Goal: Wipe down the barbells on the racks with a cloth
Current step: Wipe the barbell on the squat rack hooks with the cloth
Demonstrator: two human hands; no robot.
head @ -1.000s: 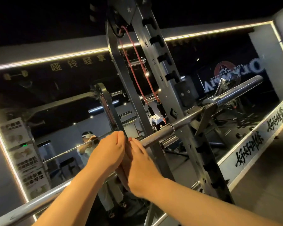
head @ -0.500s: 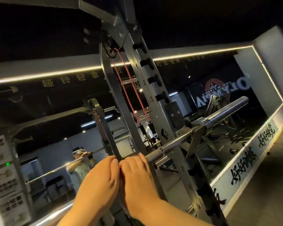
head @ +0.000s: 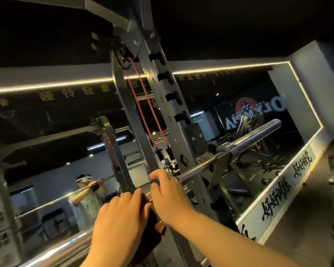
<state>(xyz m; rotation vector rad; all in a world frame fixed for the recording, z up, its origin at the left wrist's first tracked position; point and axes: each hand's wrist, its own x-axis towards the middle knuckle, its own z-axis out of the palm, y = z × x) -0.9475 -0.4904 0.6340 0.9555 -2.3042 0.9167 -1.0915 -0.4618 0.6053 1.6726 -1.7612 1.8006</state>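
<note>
The hands have parted; right hand (head: 168,193) sits further up the barbell (head: 201,167), grip curled round it, bare shaft open up to the rack (head: 159,89) hook; left hand (head: 120,218) clenches the cloth (head: 152,228) on the bar

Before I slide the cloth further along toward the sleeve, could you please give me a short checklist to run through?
1. Dark cloth in hand: ok, the left hand holds it against the barbell.
2. Second grip: ok, the right hand curls over the shaft.
3. Bar seated: ok, it appears to rest in the rack hook.
4. Path ahead: ok as far as the hook, bare shaft shows.
5. Red band away from the bar: cannot tell, its clips hang close above the hands.
6. Cloth wrapped fully round the shaft: cannot tell, the hands hide it.
</note>
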